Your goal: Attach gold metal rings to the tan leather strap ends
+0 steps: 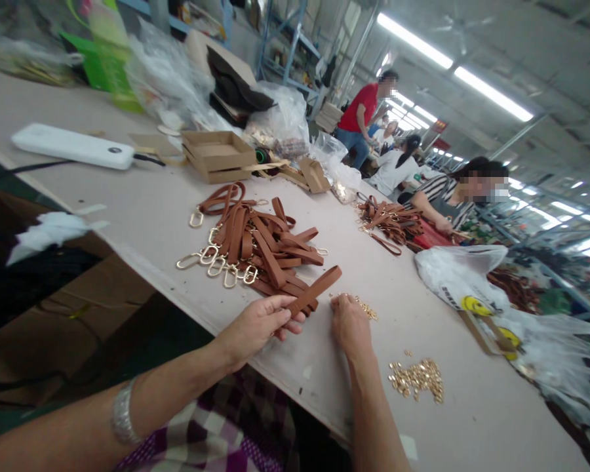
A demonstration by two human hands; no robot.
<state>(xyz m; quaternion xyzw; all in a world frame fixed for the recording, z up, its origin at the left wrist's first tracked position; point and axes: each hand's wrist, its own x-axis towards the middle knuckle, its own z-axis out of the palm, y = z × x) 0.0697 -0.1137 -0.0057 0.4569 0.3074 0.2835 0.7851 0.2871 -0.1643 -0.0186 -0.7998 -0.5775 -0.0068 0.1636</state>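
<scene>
Between the thumb and fingers of my left hand (270, 318) is one end of a brown leather strap (319, 286), whose looped end points away to the right. My right hand (350, 321) rests on the table beside a small pile of gold metal pieces (366, 307). Its fingertips are bent down at the pile, and whether they pinch a piece is hidden. Just beyond my left hand lies a heap of brown straps (255, 242), several with gold oval rings (217, 265) at their near ends. A second pile of gold pieces (417, 379) lies right of my right forearm.
A white power bank-like device (73, 145) with a black cable lies at the left. Cardboard trays (219, 154) and plastic bags (285, 118) line the far side. More straps (391, 219) lie near a person in stripes (440, 196). White bags (462, 269) sit at the right edge.
</scene>
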